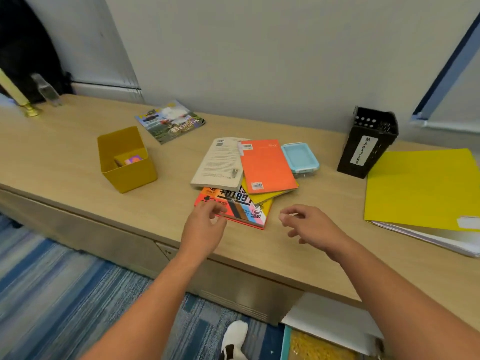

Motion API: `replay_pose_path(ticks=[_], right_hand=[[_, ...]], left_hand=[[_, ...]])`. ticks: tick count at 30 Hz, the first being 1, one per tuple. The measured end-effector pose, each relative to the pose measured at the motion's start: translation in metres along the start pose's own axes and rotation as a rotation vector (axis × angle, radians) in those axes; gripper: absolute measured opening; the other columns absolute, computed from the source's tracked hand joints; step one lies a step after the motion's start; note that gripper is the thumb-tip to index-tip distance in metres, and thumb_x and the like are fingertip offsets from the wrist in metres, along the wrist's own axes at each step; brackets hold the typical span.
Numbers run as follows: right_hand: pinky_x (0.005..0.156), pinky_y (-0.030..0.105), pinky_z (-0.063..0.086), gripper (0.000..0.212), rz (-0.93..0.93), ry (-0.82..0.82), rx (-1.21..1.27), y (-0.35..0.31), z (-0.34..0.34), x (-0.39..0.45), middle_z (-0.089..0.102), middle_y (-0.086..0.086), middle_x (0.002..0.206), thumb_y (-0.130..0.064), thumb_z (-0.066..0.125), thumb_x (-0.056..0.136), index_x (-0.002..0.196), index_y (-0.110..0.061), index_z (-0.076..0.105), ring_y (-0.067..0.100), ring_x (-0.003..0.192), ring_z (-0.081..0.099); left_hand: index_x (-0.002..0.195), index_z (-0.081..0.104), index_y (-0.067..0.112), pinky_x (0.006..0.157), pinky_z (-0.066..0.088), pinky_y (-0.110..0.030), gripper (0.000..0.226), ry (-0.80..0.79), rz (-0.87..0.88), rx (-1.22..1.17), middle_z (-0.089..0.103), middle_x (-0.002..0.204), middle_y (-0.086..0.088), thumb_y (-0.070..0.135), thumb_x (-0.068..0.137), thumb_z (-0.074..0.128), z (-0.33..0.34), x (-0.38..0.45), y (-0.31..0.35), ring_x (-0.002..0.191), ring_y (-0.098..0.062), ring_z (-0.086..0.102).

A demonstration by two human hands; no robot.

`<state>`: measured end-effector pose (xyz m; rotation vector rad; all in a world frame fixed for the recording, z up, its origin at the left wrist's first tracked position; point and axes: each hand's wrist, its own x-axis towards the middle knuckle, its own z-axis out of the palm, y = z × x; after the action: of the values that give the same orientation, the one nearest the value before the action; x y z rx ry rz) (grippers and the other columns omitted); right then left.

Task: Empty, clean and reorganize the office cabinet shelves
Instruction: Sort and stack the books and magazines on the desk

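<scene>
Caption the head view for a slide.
Both hands hover at a messy book pile on the cabinet top.

A long counter [78, 141] with a light wood-grain top runs diagonally across the view, from upper left to lower right. Its front face [109, 240] is a plain beige panel; a slotted vent [233, 304] sits low on that face. Behind the counter stands a flat grey-white wall [246, 53]. At the right edge, a blue window frame [446, 66] slants upward (blinds hang beside it). Further blinds [109, 87] show at the left. The floor is carpet [52, 287] in blue and grey stripes.
</scene>
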<state>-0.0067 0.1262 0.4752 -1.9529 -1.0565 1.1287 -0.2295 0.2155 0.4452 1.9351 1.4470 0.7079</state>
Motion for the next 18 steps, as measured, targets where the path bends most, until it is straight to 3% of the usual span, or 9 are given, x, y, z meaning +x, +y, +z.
replay_pose_path(ticks=[3, 6, 9, 11, 14, 18], right_hand=[[0.075, 0.038, 0.051, 0.040, 0.102, 0.250, 0.127, -0.015, 0.011, 0.059, 0.063, -0.002, 0.095, -0.042, 0.066, 0.091, 0.122, -0.018, 0.057, 0.018, 0.083, 0.061], [0.058, 0.033, 0.046, 0.067, 0.340, 0.377, 0.449, -0.022, 0.018, 0.113, 0.058, 0.006, 0.105, -0.055, 0.071, 0.084, 0.129, -0.011, 0.049, 0.023, 0.086, 0.057], [0.065, 0.035, 0.052, 0.058, 0.445, 0.421, 0.797, -0.027, 0.027, 0.150, 0.063, 0.010, 0.118, -0.045, 0.076, 0.084, 0.125, -0.008, 0.057, 0.029, 0.104, 0.063], [0.064, 0.036, 0.054, 0.051, 0.470, 0.496, 0.887, -0.029, 0.032, 0.164, 0.066, 0.012, 0.115, -0.031, 0.080, 0.083, 0.122, -0.007, 0.059, 0.027, 0.095, 0.066], [0.068, 0.040, 0.056, 0.044, 0.494, 0.523, 0.934, -0.029, 0.034, 0.170, 0.069, 0.015, 0.106, -0.012, 0.079, 0.081, 0.119, -0.003, 0.059, 0.026, 0.085, 0.066], [0.076, 0.044, 0.059, 0.025, 0.429, 0.419, 1.063, -0.033, 0.031, 0.159, 0.066, 0.012, 0.096, -0.006, 0.070, 0.088, 0.110, -0.009, 0.060, 0.025, 0.088, 0.064]], left_hand=[[0.101, 0.066, 0.024, 0.083, 0.042, -0.028, 0.019, 0.087, 0.001, 0.007, 0.054, 0.107, 0.003, 0.011, 0.087, 0.063, -0.018, 0.058, -0.027, 0.099, -0.014, 0.055], [0.116, 0.061, 0.025, 0.096, 0.045, -0.039, 0.027, 0.103, -0.077, 0.022, 0.054, 0.119, -0.002, 0.020, 0.090, 0.062, -0.024, 0.114, -0.051, 0.113, -0.021, 0.051], [0.138, 0.049, 0.017, 0.107, 0.040, -0.041, 0.048, -0.006, -0.178, 0.014, 0.052, 0.139, -0.008, 0.031, 0.094, 0.061, -0.023, 0.160, -0.063, 0.130, -0.025, 0.045], [0.147, 0.040, 0.013, 0.104, 0.042, -0.036, 0.060, -0.125, -0.248, -0.098, 0.050, 0.143, -0.003, 0.037, 0.096, 0.061, -0.021, 0.183, -0.062, 0.129, -0.022, 0.049], [0.132, 0.050, 0.018, 0.078, 0.048, -0.022, 0.044, -0.261, -0.326, -0.360, 0.060, 0.120, 0.010, 0.033, 0.094, 0.066, -0.018, 0.205, -0.059, 0.100, -0.005, 0.062], [0.114, 0.061, 0.016, 0.073, 0.056, -0.032, 0.026, -0.412, -0.442, -0.513, 0.072, 0.111, -0.001, 0.027, 0.092, 0.070, -0.023, 0.229, -0.067, 0.090, -0.015, 0.068]])
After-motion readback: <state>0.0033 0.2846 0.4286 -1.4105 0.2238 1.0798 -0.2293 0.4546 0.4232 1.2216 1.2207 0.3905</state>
